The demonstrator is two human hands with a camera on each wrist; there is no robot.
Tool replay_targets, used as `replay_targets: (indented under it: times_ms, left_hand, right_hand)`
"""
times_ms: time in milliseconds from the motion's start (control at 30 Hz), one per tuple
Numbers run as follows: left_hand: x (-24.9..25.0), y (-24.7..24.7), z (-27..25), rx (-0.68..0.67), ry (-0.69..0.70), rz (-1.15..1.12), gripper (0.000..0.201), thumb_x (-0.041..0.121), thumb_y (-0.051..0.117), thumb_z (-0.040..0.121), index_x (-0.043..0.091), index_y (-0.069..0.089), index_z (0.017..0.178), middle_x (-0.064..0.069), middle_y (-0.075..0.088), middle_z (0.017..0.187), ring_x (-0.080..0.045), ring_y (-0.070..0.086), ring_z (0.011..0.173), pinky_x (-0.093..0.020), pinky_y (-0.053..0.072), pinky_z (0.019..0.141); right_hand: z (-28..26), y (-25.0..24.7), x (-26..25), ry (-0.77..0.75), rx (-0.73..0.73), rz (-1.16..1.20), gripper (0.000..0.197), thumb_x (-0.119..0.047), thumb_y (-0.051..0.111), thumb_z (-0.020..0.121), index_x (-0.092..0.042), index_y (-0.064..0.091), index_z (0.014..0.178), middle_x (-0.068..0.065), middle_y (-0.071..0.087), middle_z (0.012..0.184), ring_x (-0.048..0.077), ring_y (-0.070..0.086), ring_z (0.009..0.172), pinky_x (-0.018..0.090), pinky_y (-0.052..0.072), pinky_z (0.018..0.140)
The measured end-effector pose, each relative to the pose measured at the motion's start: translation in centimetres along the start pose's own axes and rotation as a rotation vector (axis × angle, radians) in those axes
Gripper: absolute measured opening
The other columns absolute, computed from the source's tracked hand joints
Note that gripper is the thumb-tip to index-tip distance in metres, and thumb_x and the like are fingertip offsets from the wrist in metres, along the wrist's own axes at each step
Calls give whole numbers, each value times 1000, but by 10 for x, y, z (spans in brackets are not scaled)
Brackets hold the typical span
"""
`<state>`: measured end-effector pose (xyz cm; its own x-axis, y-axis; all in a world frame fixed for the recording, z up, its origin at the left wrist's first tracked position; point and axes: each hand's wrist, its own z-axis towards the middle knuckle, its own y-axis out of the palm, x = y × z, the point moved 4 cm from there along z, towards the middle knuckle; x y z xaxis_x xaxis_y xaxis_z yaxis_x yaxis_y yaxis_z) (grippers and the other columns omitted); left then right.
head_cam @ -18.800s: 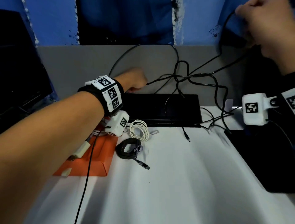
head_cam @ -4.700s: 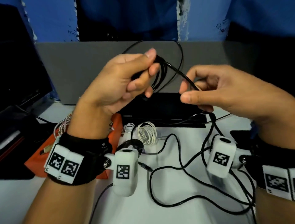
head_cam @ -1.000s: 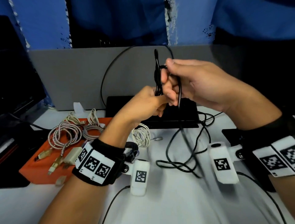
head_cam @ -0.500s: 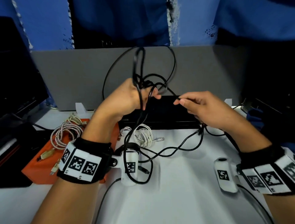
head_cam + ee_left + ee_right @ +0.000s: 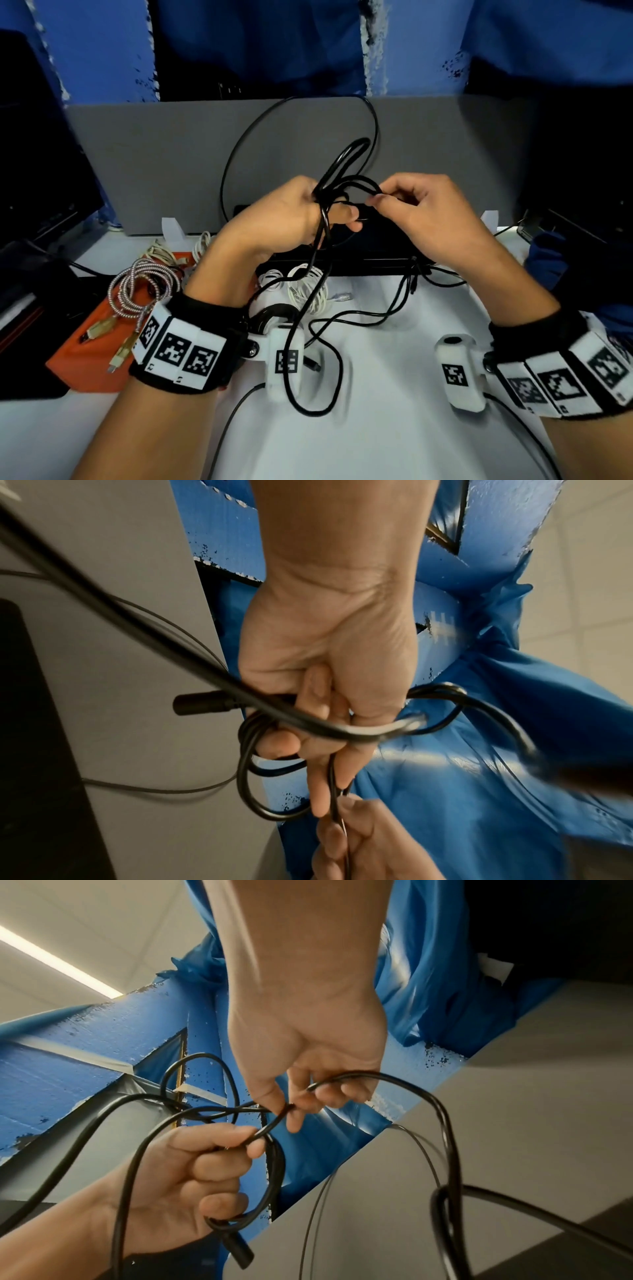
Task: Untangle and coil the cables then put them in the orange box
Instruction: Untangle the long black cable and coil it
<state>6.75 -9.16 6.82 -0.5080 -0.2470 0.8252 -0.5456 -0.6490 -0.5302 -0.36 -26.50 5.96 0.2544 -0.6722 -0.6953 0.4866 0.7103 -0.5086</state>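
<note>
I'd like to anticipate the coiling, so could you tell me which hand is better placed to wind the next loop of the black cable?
Probably the right hand: it pinches one free strand of the black cable, while the left hand grips the gathered loops.

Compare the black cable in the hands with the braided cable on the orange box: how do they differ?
The black cable is plain and held up by both hands, partly looped, its tail trailing on the table. The braided cable is patterned silver, fully coiled, lying untouched on the orange box. Both form round loops.
</note>
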Motion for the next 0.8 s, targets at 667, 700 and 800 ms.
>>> replay_targets:
  times_ms: [667,700,800]
  left_hand:
    - [7,-4,-6,82,-78,-111,39,24,76,88,-12,68,98,4,49,51,-7,40,44,-16,31,42]
    - [7,-4,-6,89,-78,-109,34,20,74,90,-13,67,97,4,51,53,-7,42,45,-15,32,42]
    - [9,-10,-7,116,-64,-76,27,15,68,95,-12,67,92,11,51,46,-1,42,39,-11,32,42]
  right_hand:
    - [-11,0,-14,42,64,-373,40,-40,57,98,-5,71,84,17,63,69,29,55,62,31,42,50]
    - [-11,-2,-15,28,74,-366,43,-44,57,99,-7,72,83,15,65,69,27,58,62,34,49,55]
    - [-11,-9,-15,-2,83,-378,40,-51,55,100,-20,72,82,0,69,68,16,63,65,35,52,62]
